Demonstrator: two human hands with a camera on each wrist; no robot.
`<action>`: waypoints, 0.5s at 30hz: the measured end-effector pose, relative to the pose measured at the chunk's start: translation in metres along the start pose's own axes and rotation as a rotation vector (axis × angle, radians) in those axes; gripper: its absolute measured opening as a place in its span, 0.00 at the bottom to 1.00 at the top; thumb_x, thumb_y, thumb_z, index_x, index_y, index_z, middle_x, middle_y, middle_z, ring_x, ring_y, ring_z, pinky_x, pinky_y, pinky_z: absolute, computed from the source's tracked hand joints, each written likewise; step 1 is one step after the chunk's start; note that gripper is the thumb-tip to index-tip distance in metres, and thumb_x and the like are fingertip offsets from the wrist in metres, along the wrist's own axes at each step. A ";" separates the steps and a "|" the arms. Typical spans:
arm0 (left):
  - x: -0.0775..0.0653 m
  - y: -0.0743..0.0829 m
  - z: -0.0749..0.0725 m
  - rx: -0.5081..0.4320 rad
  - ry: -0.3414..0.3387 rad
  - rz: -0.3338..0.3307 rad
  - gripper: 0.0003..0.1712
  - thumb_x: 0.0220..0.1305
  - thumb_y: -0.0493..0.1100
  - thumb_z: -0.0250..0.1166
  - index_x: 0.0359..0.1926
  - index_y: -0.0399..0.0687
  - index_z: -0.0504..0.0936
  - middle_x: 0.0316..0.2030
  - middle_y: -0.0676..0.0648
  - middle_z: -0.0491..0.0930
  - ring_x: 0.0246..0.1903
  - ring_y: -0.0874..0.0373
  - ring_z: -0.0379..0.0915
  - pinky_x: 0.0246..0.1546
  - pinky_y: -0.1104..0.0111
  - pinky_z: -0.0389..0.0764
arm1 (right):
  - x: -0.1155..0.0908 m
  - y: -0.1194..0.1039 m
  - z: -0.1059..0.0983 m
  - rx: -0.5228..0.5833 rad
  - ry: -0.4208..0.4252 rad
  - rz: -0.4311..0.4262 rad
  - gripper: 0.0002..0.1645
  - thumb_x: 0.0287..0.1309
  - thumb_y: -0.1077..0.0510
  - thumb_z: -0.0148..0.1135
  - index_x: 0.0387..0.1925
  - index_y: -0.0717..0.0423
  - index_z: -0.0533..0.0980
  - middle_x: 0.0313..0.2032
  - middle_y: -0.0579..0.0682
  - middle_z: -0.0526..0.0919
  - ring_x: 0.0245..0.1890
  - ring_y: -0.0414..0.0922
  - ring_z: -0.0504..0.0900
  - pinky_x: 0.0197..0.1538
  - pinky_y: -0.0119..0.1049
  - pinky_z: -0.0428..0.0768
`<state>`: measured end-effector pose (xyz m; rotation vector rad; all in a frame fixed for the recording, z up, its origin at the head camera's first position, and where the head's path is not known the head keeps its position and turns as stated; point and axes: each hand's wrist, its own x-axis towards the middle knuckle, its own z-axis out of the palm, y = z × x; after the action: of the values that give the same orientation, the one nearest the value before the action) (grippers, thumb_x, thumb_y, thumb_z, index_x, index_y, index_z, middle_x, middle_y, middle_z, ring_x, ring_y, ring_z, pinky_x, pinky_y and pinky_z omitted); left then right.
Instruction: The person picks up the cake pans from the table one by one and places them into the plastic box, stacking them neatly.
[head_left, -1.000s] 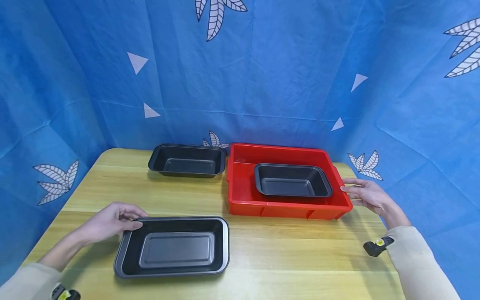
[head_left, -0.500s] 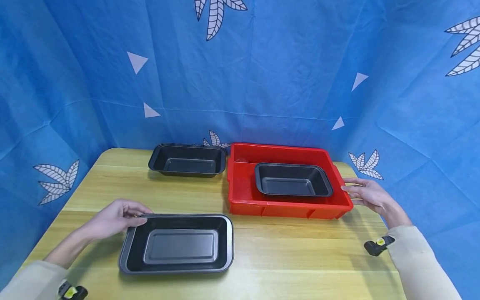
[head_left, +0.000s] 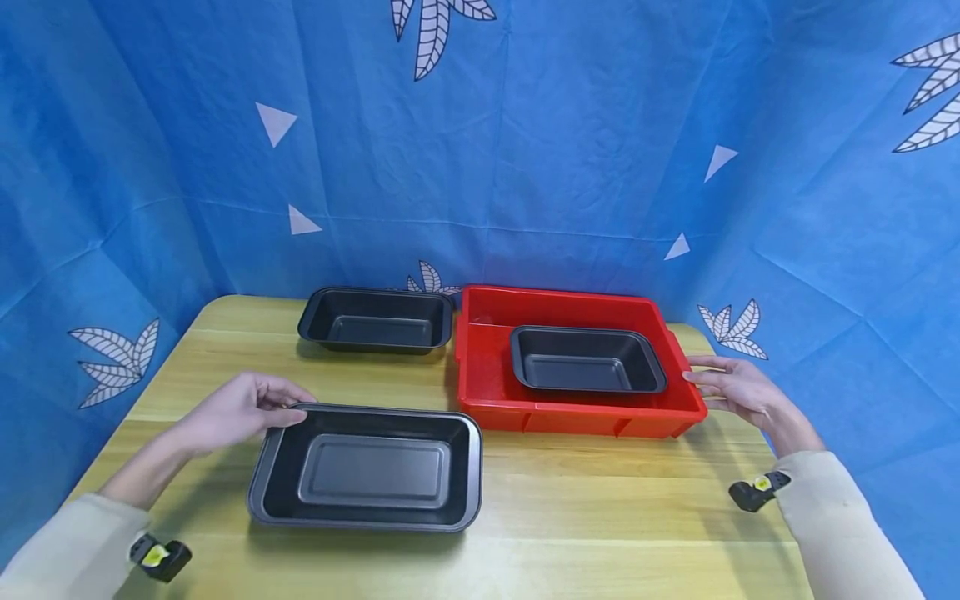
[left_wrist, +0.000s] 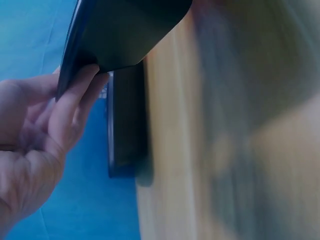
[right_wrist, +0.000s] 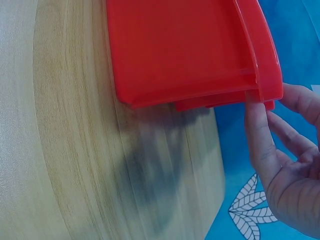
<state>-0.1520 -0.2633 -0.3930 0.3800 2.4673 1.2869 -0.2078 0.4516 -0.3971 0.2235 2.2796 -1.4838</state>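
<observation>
My left hand pinches the left end of a large dark loaf pan, thumb over the rim. The pan is held above the table, and its shadow falls below it. In the left wrist view the loaf pan shows its outer side, with fingertips against it. At the right end of a red plastic bin, my right hand holds the rim. The right wrist view shows the fingers beneath the bin's lip, with another digit on its upper side. Inside the bin lies a smaller dark loaf pan.
Another dark loaf pan stands at the back of the wooden table, left of the bin. A blue patterned cloth hangs behind and along both sides.
My left hand and the large loaf pan have moved away from me and a little to the right, rising from the table. The right hand and the red bin stay put.
</observation>
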 end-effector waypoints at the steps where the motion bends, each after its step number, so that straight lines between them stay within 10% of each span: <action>1: 0.001 0.002 -0.001 0.008 0.002 -0.004 0.18 0.70 0.42 0.70 0.57 0.36 0.86 0.43 0.40 0.90 0.16 0.66 0.65 0.16 0.71 0.72 | 0.000 0.000 0.000 -0.001 0.000 0.000 0.50 0.76 0.48 0.61 0.82 0.67 0.48 0.39 0.30 0.88 0.42 0.36 0.91 0.52 0.34 0.91; 15: 0.020 0.033 -0.004 0.078 0.059 0.033 0.17 0.70 0.45 0.71 0.55 0.42 0.87 0.44 0.44 0.91 0.24 0.63 0.73 0.23 0.68 0.76 | -0.001 0.000 0.000 0.013 0.000 -0.005 0.50 0.76 0.48 0.61 0.82 0.69 0.48 0.40 0.30 0.89 0.42 0.36 0.91 0.50 0.33 0.91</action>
<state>-0.1690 -0.2409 -0.3669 0.4087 2.5769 1.2347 -0.2069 0.4518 -0.3968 0.2223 2.2725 -1.5016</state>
